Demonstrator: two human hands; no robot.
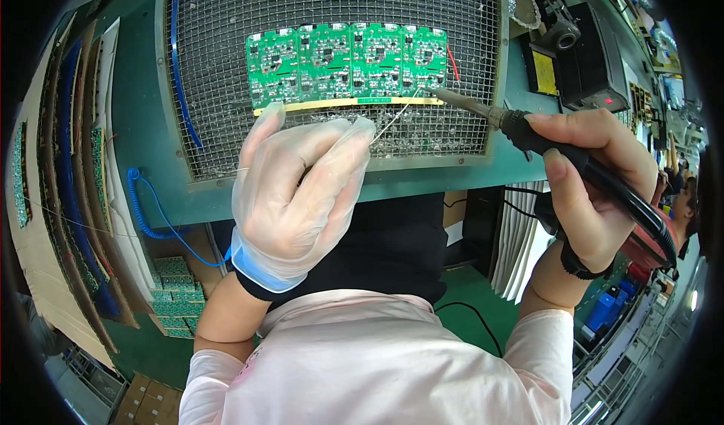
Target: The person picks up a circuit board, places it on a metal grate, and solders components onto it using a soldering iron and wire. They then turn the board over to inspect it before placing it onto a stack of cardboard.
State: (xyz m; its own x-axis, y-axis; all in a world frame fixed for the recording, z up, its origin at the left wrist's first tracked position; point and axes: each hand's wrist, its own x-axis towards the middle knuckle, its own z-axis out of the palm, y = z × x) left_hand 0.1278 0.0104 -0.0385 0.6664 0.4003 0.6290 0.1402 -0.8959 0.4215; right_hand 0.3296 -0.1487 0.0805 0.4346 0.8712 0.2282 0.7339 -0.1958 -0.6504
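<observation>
A green circuit board panel (326, 61) made of several joined boards lies on a metal mesh. My left hand (298, 184), in a thin white glove with a blue wrist strap, pinches a thin solder wire (396, 116) between finger and thumb. One of its other fingers rests at the panel's yellow front edge. Bare and wrapped round the black handle of a soldering iron (520, 127), my right hand (599, 172) holds the iron's tip near the panel's lower right corner. The wire's far end reaches close to that tip.
The mesh (422, 135) is set in a metal frame on a green table, with metal bits under it. A black box (596, 59) with a red light stands at the right. Cardboard sheets (56, 221) with boards are at the left; a blue coiled cord (139, 199) hangs nearby.
</observation>
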